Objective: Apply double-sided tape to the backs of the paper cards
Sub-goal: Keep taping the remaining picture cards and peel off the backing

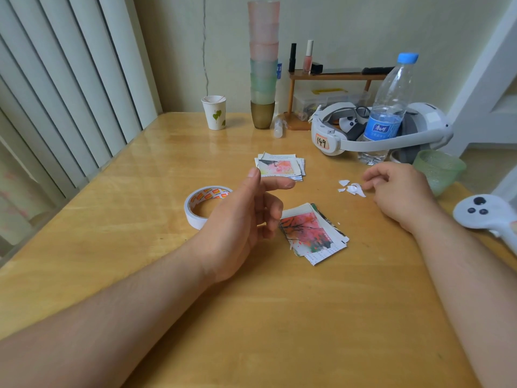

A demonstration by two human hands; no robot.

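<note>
From the head camera, a wooden table [117, 247] fills the view, and the roll of double-sided tape [205, 204] lying flat on it serves as the reference for everything else. The left hand [243, 219] is raised just right of the roll and partly covers its right edge; the hand is loosely open, thumb up and forefinger stretched out to the right, the other fingers curled, with nothing in it. Just right of the roll and a little nearer the person, beside the left hand's curled fingers, lies a fanned pile of paper cards [314, 235], picture side up with a red and pink print on top. A second pile of cards [281, 166] lies beyond the roll and to its right, also picture side up. Farther right of the roll, a few white paper scraps [352, 189] lie scattered on the table. The right hand [400, 194] rests on the table right behind them, fingers bent together with the tips at the scraps; whether it pinches one cannot be told. Far beyond the roll stand a paper cup [214, 112] and a tall stack of cups [263, 65]. Well to the right of the roll are a water bottle [387, 107], a white headset [391, 130] and a white controller [484, 212].
</note>
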